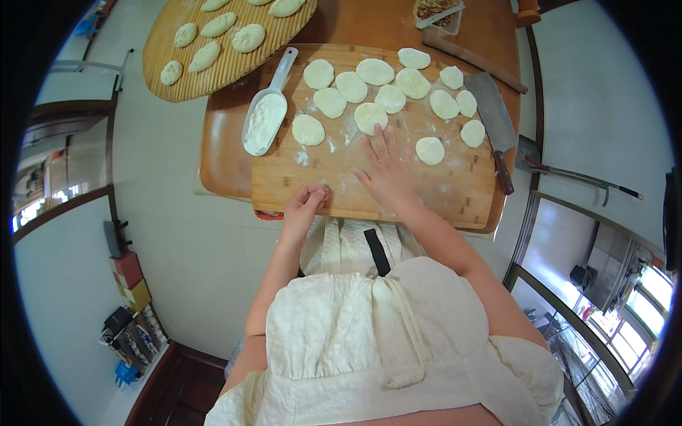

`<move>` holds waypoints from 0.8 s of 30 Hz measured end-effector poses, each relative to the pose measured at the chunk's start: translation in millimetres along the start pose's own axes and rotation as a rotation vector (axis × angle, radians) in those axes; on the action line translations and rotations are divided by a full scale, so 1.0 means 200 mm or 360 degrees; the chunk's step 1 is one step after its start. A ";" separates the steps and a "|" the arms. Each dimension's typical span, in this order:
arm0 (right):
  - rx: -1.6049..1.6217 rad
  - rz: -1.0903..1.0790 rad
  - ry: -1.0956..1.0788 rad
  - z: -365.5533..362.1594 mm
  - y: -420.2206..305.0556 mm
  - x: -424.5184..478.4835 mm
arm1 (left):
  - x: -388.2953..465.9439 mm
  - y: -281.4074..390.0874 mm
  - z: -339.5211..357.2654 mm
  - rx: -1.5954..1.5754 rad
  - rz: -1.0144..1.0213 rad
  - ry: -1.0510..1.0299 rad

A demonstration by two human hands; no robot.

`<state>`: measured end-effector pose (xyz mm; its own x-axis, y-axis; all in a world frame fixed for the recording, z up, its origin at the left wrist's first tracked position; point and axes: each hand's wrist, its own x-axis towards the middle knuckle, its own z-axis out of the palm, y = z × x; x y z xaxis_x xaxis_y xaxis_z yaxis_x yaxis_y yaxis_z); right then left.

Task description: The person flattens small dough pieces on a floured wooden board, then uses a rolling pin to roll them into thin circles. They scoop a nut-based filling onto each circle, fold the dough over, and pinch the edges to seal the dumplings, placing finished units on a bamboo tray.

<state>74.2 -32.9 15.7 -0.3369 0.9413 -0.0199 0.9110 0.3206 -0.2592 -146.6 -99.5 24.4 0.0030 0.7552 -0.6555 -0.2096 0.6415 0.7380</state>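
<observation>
My right hand [389,170] is spread flat over the wooden cutting board [341,199], fingers apart. One fingertip meets the near edge of a flattened round of dough [371,118]. By the board's front edge, my left hand [306,206] has its fingers curled together, with nothing visible in them. Several more pale dough rounds lie across the board, among them one [308,130] at the left and another [430,150] right of my right hand. A white plastic scoop [265,123] full of flour rests over the board's left side.
At the upper left, a round woven tray [176,48] carries several shaped dumplings [204,56]. A cleaver [490,109] lies along the board's right edge, with a wooden rolling pin [474,57] beyond it. Farther back on the wooden table [362,21] stands a plastic container [453,24] of brownish, crumbly food.
</observation>
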 end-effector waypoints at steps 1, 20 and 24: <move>0.0028 -0.0003 0.0013 0.01 0.00 0.01 | 0.00 0.01 0.01 -0.0009 -0.0003 -0.0008; 0.0531 -0.0131 0.0234 0.02 0.13 -0.18 | 0.02 0.01 0.10 0.0171 0.0137 -0.0100; 0.0813 0.0229 -0.0035 -0.04 0.19 -0.15 | 0.02 0.01 0.10 0.0138 0.0134 -0.0054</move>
<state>119.8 -47.6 14.7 -0.2267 0.9679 -0.1086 0.7182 0.0908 -0.6899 -128.1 -93.2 26.9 0.0223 0.8099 -0.5862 -0.1251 0.5840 0.8021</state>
